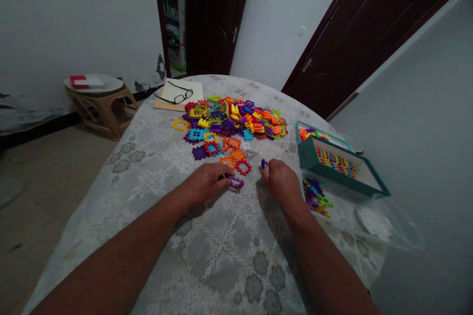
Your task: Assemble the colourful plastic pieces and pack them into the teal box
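My left hand [211, 181] is closed on a purple notched building piece [236, 182], an open frame held tilted just above the cloth. A darker purple building piece [263, 163] sticks out from the fingertips of my right hand [281, 182]; most of it is hidden by the fingers. The two pieces are apart. Just beyond my left hand lies a red frame piece [243, 168], with orange pieces [237, 155] behind it. Farther back is a heap of mixed plastic building pieces [236, 118] in many colours.
Black glasses [184, 96] rest on a notebook [197, 89] at the back left. On the right stand a green box [308, 157] with its colourful picture, and a clear plastic bag [399, 226] near loose pieces [316, 197]. A stool [99, 103] stands left of the table [221, 256].
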A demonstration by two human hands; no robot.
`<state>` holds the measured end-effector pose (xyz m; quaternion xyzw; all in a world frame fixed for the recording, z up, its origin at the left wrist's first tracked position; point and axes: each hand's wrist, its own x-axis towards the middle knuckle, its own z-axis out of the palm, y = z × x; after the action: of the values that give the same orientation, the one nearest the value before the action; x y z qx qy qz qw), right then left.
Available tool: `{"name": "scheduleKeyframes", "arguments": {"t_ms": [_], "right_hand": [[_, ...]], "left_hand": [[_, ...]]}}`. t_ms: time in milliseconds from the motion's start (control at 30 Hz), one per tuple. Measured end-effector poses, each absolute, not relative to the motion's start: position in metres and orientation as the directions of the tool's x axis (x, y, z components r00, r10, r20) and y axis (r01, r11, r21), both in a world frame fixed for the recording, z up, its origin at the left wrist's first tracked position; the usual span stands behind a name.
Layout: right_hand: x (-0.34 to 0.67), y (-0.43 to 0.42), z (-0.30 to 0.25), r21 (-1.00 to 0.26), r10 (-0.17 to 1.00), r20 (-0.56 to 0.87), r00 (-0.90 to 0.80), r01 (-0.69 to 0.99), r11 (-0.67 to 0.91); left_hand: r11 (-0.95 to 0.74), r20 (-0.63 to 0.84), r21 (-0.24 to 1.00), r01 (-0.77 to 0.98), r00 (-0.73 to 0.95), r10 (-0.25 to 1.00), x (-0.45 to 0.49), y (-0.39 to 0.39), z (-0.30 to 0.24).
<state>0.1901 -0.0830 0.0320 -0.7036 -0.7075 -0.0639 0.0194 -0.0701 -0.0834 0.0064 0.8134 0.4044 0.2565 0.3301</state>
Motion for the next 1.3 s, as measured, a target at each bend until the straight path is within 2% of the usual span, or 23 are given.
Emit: {"name": "scheduleKeyframes", "arguments": {"t_ms": [100,233,367,467,567,667,933,1067,1300], "right_hand": [[0.189,-0.085,0.029,-0.023,0.973,0.214,-0.091,0.995,0.098],[0.175,-0.092,0.02,-0.181,0.923,0.291,-0.254,0.932,0.314],[0.165,-0.098,0.016,-0.338,0.841,0.327,-0.43,0.778,0.529],[0.168,-0.098,0.021,-0.46,0.792,0.342,-0.506,0.645,0.611],[0.174,-0.096,0.026,-0.551,0.763,0.326,-0.558,0.544,0.633],[0.178,-0.095,0.025,-0.571,0.748,0.332,-0.575,0.508,0.644],[0.171,-0.094,0.009,-0.57,0.787,0.364,-0.497,0.549,0.611],[0.167,-0.092,0.006,-0.601,0.845,0.34,-0.414,0.595,0.533],[0.168,-0.09,0.007,-0.668,0.849,0.315,-0.423,0.537,0.515]], "left_hand": [[-0.463,0.175,0.74,0.489,0.525,0.833,-0.07,-0.084,0.005],[-0.449,0.183,0.744,0.494,0.495,0.849,-0.07,-0.085,0.004],[-0.433,0.196,0.747,0.505,0.455,0.869,-0.071,-0.087,0.007],[-0.453,0.195,0.73,0.512,0.479,0.856,-0.073,-0.087,0.008],[-0.473,0.188,0.716,0.513,0.511,0.839,-0.074,-0.085,0.006],[-0.478,0.187,0.714,0.511,0.518,0.834,-0.075,-0.085,0.004],[-0.494,0.22,0.698,0.517,0.503,0.836,-0.074,-0.087,0.009],[-0.498,0.201,0.687,0.529,0.52,0.83,-0.072,-0.087,0.008],[-0.473,0.196,0.718,0.511,0.504,0.841,-0.073,-0.087,0.007]]}}
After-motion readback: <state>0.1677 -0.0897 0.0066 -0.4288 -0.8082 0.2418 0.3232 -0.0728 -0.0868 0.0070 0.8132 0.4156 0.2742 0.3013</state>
